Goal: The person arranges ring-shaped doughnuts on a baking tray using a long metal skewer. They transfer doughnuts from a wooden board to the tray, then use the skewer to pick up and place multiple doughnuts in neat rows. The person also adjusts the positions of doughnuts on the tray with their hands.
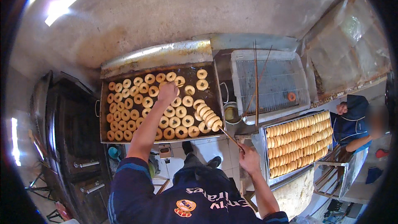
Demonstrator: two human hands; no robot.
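Note:
A wide rectangular frying pan [102, 118] of dark oil stands in front of me, crowded with floating ring doughnuts [181, 136]. Over its upper middle, my left hand [168, 93] is closed, fingers curled down among the doughnuts; whatever they grip is hidden. My right hand [249, 159], to the right of the pan's near corner, is wrapped round a thin stick [230, 136]. Several doughnuts [208, 115] are threaded along that stick, stacked face to face over the pan's right side. Two loose doughnuts [202, 84] float near the far right corner.
Right of the pan lies a wire-rack draining tray [269, 83] with one doughnut [291, 96] and long thin sticks [256, 87] across it. A small pot [232, 114] sits between. Nearer stands a tray [264, 153] of doughnut rows. A co-worker [350, 118] is beyond it.

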